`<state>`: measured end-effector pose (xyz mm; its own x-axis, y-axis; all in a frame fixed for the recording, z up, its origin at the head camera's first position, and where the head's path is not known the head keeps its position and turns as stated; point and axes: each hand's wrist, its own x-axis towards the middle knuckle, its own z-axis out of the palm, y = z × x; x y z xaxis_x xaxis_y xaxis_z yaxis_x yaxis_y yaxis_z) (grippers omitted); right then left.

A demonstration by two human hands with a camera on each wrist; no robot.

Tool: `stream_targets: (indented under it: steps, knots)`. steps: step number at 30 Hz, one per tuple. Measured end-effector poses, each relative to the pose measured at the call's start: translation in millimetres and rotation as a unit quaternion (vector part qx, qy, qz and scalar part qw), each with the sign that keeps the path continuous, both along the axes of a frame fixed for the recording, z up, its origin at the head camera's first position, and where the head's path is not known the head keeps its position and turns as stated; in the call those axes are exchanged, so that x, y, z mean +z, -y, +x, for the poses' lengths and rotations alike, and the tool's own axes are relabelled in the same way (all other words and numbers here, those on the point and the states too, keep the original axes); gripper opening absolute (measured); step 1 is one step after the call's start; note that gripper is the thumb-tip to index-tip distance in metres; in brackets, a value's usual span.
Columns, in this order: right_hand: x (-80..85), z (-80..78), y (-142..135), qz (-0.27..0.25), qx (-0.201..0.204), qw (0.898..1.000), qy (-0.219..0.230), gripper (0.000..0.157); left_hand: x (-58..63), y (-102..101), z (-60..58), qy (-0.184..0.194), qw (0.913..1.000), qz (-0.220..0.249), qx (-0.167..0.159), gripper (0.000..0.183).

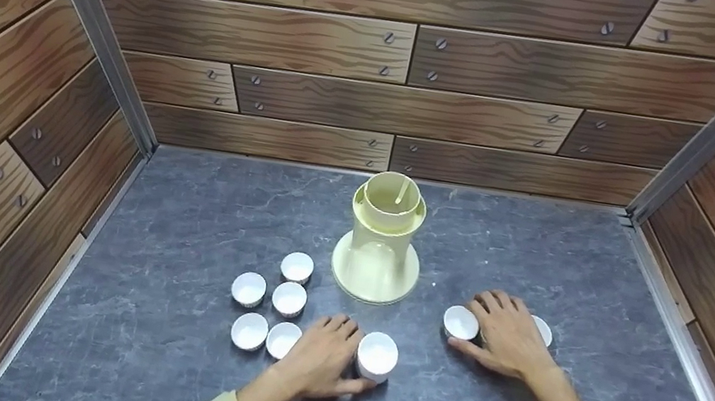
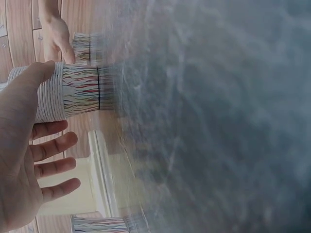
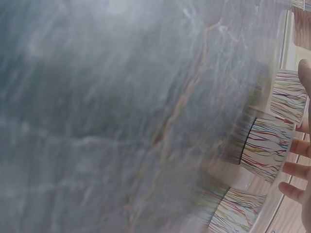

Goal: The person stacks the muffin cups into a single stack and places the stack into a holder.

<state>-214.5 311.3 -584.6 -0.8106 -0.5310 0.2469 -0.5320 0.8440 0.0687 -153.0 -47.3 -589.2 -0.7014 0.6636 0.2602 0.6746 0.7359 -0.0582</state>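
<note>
With thumb and index finger, my left hand (image 1: 321,360) holds a stack of white cups (image 1: 377,356) upright on the tabletop. Several nested rims and a pattern of wavy coloured lines show on the stack (image 2: 80,92) in the left wrist view; the other fingers are spread. On the right side, my right hand (image 1: 511,340) has its thumb and index finger around a white cup (image 1: 461,323). Its palm covers a second cup, which the right wrist view shows as a patterned cup (image 3: 267,150). A third cup (image 1: 543,330) is partly hidden behind that hand.
A pale yellow pedestal (image 1: 375,282) with a round base and an open cylinder on top stands at the middle back. Several single cups (image 1: 289,299) stand left of my left hand, one partly covered by it. Wood-patterned walls (image 1: 325,45) enclose the dark grey marbled tabletop (image 1: 183,216).
</note>
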Motion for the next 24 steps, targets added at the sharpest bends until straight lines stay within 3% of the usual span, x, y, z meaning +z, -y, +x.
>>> stream_targets:
  steps: [24]
  knots:
    - [13.3,12.5,13,-0.009,0.017,1.000,-0.014,0.069,-0.4,-1,-0.3,0.010,0.9999,0.006,0.001,0.070]
